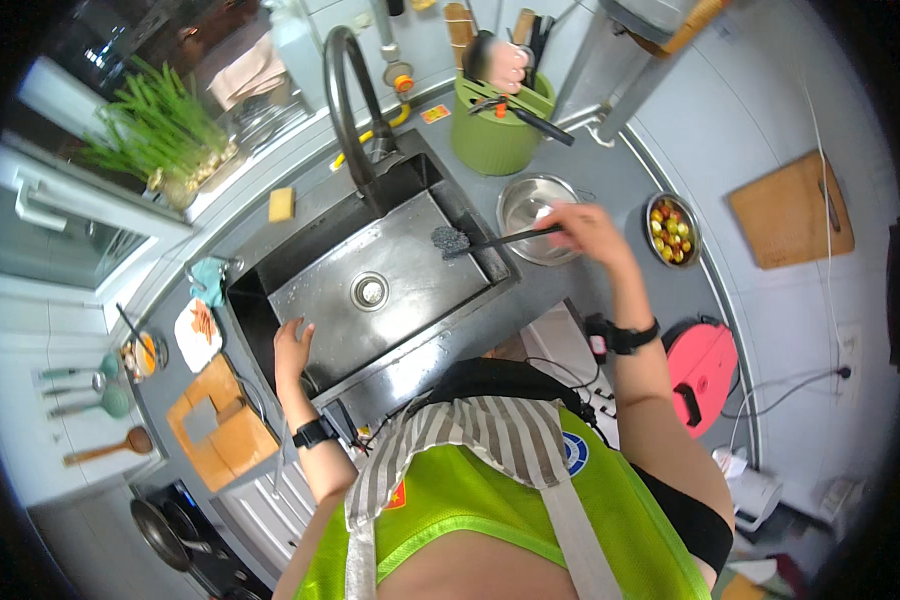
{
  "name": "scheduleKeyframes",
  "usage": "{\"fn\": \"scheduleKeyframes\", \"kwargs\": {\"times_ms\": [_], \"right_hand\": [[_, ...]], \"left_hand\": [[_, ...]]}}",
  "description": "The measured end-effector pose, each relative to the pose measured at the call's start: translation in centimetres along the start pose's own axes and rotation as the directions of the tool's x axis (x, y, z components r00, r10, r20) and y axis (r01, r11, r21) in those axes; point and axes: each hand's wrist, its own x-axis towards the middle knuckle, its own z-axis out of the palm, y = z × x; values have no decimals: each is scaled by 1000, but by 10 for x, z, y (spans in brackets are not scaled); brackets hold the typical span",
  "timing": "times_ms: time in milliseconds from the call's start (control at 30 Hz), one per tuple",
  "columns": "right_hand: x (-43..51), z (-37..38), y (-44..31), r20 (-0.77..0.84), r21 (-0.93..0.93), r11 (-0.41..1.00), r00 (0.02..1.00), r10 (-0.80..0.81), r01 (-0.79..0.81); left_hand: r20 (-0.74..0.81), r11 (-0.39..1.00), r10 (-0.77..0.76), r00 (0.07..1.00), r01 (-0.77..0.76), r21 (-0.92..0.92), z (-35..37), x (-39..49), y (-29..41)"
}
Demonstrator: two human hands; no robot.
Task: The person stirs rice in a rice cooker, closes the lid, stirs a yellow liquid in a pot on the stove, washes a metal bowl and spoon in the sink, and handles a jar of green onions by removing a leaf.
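My right hand (589, 231) grips the dark handle of a scrubbing brush (450, 243), whose grey scouring head is over the right part of the black metal sink (412, 300). Beneath that hand, on the counter, stands a stainless steel bowl (521, 214). My left hand (293, 346) is over the sink's near left corner, fingers apart, holding nothing. The dark gooseneck faucet (336, 90) arches over the sink's far side. Behind the sink's back left edge lies a yellow sponge (281, 205).
Right of the sink are a green utensil holder (495, 135), a bowl of small tomatoes (671, 229) and a red appliance (701, 375). To the left lie a wooden cutting board with a cleaver (232, 450), a white plate of sliced food (187, 341) and a teal cloth (208, 281).
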Motion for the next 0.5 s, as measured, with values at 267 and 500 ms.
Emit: {"fn": "scheduleKeyframes", "kwargs": {"times_ms": [267, 500], "right_hand": [[-3, -30, 108, -493, 226, 971, 849, 189, -85], [3, -37, 170, -529, 287, 947, 800, 283, -144]], "left_hand": [[218, 989, -56, 974, 84, -124, 11, -20, 46], [225, 987, -94, 970, 121, -110, 13, -24, 70]]}}
